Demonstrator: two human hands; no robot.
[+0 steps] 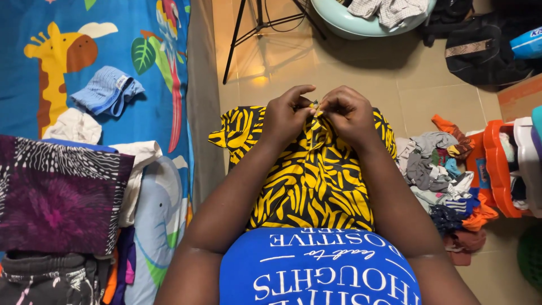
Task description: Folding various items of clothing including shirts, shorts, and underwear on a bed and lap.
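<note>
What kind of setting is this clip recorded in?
Probably a bedroom at home during laundry sorting: a bed with a cartoon animal sheet, a heap of loose clothes on the tiled floor, and a basin of laundry.

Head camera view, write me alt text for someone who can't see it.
Two bare hands, left hand and right hand, pinch the top edge of a yellow and black patterned cloth garment spread on the person's lap. A heap of mixed coloured clothes lies on the tiled floor to the right, and folded clothes sit on a blue animal-print sheet to the left.
</note>
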